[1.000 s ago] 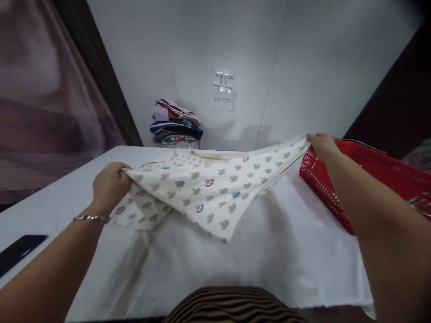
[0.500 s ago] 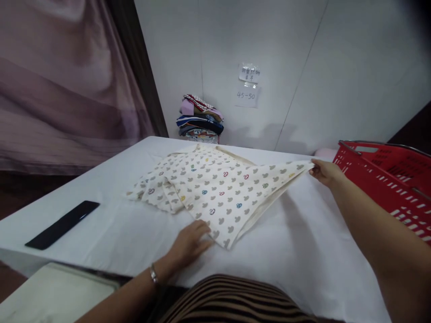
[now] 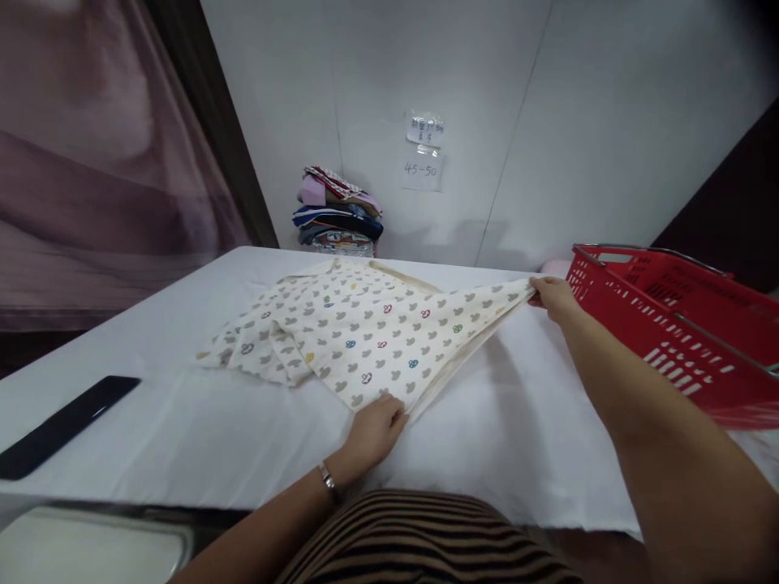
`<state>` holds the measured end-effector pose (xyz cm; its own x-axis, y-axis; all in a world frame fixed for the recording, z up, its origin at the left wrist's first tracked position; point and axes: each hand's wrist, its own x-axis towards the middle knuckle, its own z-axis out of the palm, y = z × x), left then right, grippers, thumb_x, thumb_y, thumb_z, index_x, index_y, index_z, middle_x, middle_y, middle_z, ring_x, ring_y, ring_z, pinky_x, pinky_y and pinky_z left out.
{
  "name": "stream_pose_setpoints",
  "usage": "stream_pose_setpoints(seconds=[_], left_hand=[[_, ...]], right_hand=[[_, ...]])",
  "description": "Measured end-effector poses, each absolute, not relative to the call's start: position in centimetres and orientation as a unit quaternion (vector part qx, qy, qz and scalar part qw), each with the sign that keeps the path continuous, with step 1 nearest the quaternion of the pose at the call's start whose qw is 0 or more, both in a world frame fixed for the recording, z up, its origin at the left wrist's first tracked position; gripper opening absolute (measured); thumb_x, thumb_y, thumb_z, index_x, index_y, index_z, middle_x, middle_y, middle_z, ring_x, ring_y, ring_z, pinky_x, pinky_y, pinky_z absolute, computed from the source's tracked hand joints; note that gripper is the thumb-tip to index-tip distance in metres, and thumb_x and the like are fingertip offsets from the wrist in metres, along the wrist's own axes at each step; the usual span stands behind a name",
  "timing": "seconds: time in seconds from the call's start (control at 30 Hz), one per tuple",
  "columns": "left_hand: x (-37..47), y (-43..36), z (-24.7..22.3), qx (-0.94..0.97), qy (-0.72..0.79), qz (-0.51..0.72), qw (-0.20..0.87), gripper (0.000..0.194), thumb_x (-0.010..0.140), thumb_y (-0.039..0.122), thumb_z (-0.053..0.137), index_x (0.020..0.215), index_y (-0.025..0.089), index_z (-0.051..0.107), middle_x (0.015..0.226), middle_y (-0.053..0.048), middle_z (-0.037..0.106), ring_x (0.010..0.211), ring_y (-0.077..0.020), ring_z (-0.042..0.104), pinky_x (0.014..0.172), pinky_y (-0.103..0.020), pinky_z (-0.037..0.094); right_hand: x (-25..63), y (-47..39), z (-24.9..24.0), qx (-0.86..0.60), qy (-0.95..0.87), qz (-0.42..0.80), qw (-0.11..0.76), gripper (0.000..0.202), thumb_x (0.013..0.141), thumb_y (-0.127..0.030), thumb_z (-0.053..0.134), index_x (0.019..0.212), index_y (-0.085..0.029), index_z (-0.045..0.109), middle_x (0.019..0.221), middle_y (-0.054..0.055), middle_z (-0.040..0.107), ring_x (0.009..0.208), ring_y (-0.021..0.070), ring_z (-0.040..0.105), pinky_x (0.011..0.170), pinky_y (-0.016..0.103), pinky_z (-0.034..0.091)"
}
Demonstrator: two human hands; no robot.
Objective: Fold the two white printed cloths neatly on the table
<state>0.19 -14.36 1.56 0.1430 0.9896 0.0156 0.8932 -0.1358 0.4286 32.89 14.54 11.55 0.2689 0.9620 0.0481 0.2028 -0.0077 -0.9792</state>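
A cream shirt-like garment [image 3: 389, 332], printed with small grey and coloured mushroom-like shapes, lies spread over the white table, creased at its left side. My right hand [image 3: 553, 296] pinches its far right corner and holds that edge raised off the tabletop. At the near corner, my left hand [image 3: 377, 426] has its fingers closed on the hem; the fingertips are partly hidden by the hand. Between both hands the edge is stretched taut, and the layers gap slightly along it.
A red plastic basket [image 3: 657, 324] with metal handles stands to the right. Folded clothes [image 3: 339, 212] are stacked by the wall beneath taped paper notes [image 3: 423, 150]. A black flat object [image 3: 66, 426] rests on the left of the white table [image 3: 200, 438]. A pink curtain [image 3: 79, 162] hangs at left.
My left hand has moved right along the near edge and closed on the garment's near corner. My right hand keeps its pinch. The view has turned a little to the right.
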Motion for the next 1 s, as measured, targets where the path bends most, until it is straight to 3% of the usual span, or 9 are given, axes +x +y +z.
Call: stream_pose_setpoints(seconds=[0.1,0.23,0.4,0.67,0.83,0.9,1.0], left_hand=[[-0.6,-15.3,1.6,0.805,0.558,0.158,0.128,0.023,0.093,0.029,0.037,0.08,0.019,0.053,0.084,-0.002,0.057,0.079,-0.0152,0.053,0.068,-0.027,0.038],[-0.9,-15.8,0.5,0.888,0.445,0.064,0.093,0.021,0.091,0.026,0.039,0.076,0.018,0.052,0.082,-0.003,0.058,0.075,-0.0163,0.052,0.066,-0.028,0.038],[-0.1,-15.3,0.6,0.835,0.542,0.022,0.089,0.015,0.087,0.018,0.04,0.08,0.018,0.053,0.086,-0.005,0.059,0.081,-0.0183,0.054,0.07,-0.03,0.041],[-0.6,-16.6,1.7,0.76,0.633,-0.013,0.146,0.021,0.087,0.024,0.037,0.094,0.021,0.057,0.099,-0.005,0.06,0.089,-0.0191,0.06,0.071,-0.029,0.048],[-1.2,-17.4,2.0,0.771,0.607,0.04,0.186,0.056,0.08,0.008,0.034,0.131,0.029,0.046,0.132,-0.005,0.051,0.098,-0.0174,0.063,0.079,-0.026,0.052],[-1.6,-17.6,1.8,0.783,0.59,0.089,0.178,0.063,0.076,0.003,0.035,0.131,0.031,0.047,0.135,-0.003,0.051,0.106,-0.0176,0.061,0.083,-0.024,0.052],[-2.5,-17.8,1.1,0.803,0.558,0.172,0.119,0.061,0.074,0.003,0.034,0.125,0.03,0.055,0.126,-0.001,0.059,0.111,-0.0172,0.059,0.085,-0.021,0.052]], right_hand=[[33.6,14.4,9.8,-0.638,-0.472,0.335,0.508,0.021,0.084,-0.015,0.06,0.064,-0.015,0.052,0.046,-0.005,0.049,0.038,0.0055,0.047,0.037,0.014,0.044],[34.2,14.1,7.2,-0.668,-0.459,0.314,0.494,0.022,0.084,-0.014,0.058,0.063,-0.014,0.051,0.046,-0.005,0.049,0.038,0.0056,0.048,0.037,0.014,0.043],[34.7,14.1,5.6,-0.679,-0.447,0.322,0.485,0.02,0.086,-0.016,0.056,0.066,-0.015,0.052,0.047,-0.004,0.051,0.039,0.0062,0.05,0.041,0.015,0.047],[35.0,15.3,5.9,-0.676,-0.446,0.346,0.473,0.013,0.086,-0.019,0.057,0.075,-0.013,0.057,0.048,-0.002,0.054,0.042,0.0079,0.053,0.044,0.017,0.05],[34.5,15.5,5.8,-0.676,-0.456,0.347,0.463,0.01,0.086,-0.016,0.054,0.08,-0.012,0.06,0.048,-0.002,0.054,0.041,0.0083,0.053,0.044,0.019,0.05],[34.5,15.3,6.1,-0.677,-0.463,0.342,0.459,0.011,0.085,-0.013,0.053,0.09,-0.01,0.062,0.049,-0.002,0.054,0.04,0.0086,0.053,0.042,0.018,0.049],[34.6,15.0,7.1,-0.676,-0.476,0.33,0.456,0.03,0.083,-0.009,0.052,0.112,-0.011,0.059,0.048,-0.004,0.053,0.037,0.0083,0.052,0.038,0.016,0.044]])
